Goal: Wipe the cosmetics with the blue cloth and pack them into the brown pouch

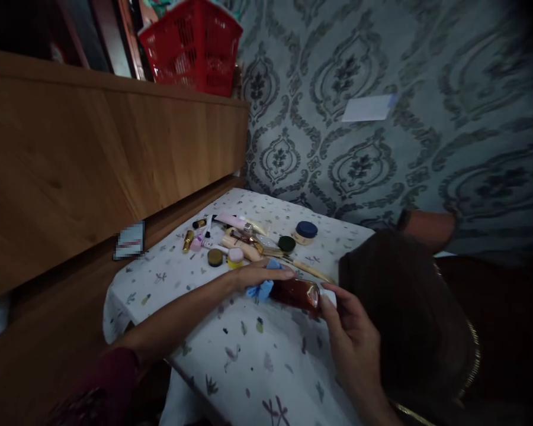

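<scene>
An amber-brown bottle (295, 293) with a white cap lies sideways between my two hands, above the near part of the patterned tablecloth (266, 355). My left hand (260, 273) presses a light blue cloth (261, 290) around the bottle's base end, fingers along its top. Around the white cap (328, 296), the thumb and fingers of my right hand (349, 322) are closed. Just beyond my left hand are a yellow jar with a pale lid (235, 258), a small olive-lidded jar (215, 257) and a beige tube (244, 248).
A blue-lidded jar (306, 232), a dark green lid (286, 243), a pink tube (231, 221) and a thin wooden stick (311, 270) lie on the far part of the table. A wooden cabinet (115, 148) bears a red basket (195, 50) at left. A dark brown chair (395, 307) stands right.
</scene>
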A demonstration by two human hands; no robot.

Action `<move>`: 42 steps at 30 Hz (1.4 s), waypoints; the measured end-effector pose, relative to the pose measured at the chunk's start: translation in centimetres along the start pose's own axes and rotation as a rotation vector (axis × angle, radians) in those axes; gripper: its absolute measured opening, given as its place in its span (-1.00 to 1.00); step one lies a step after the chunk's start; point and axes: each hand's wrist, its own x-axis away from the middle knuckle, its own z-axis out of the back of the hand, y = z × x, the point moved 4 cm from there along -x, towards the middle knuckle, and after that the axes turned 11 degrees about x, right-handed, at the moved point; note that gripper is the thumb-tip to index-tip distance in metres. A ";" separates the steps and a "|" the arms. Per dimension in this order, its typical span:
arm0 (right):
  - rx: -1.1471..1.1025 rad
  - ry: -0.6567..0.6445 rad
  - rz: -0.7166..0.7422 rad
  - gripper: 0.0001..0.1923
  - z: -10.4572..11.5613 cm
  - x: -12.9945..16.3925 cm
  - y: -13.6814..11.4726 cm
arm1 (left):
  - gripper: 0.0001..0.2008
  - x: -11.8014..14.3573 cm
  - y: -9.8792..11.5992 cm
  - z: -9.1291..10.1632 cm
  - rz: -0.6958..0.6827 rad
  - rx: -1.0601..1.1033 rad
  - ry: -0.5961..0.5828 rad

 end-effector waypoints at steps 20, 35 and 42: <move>0.449 0.227 0.507 -0.67 2.5 0.3 -5.3 | -0.83 -2.7 0.6 -4.2 0.070 0.114 -0.034; 0.644 0.041 0.758 -0.74 3.0 1.9 -8.7 | -0.48 -1.5 2.5 -6.2 -0.394 -0.510 0.028; 0.599 0.002 0.689 -0.72 3.9 2.4 -8.1 | -0.44 -1.1 2.0 -7.3 -0.427 -0.604 0.050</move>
